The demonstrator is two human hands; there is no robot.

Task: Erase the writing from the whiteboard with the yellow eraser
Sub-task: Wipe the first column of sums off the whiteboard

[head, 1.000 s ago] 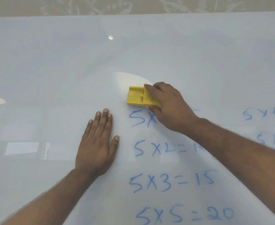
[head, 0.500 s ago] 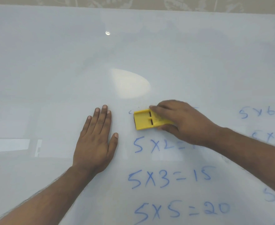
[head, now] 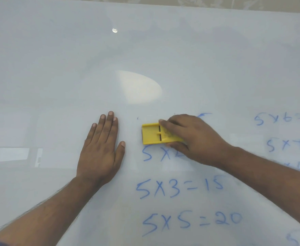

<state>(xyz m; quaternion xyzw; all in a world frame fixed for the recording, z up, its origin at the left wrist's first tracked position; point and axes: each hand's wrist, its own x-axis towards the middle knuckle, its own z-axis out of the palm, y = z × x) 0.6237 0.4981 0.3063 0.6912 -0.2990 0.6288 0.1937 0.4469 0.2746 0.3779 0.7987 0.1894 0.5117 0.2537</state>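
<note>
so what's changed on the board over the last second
The right hand slid the yellow eraser down over the top line, wiping away its "5x"; a faint stroke remains by the knuckles. The left hand stayed flat on the whiteboard, and "5x3=15" and "5x5=20" are untouched.

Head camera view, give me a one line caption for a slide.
Right hand wipes the yellow eraser across blue sums on the whiteboard; left hand rests flat.

wall: beige patterned strip (head: 216, 2) along top | light: lamp glare (head: 138, 87) mid-frame
</note>
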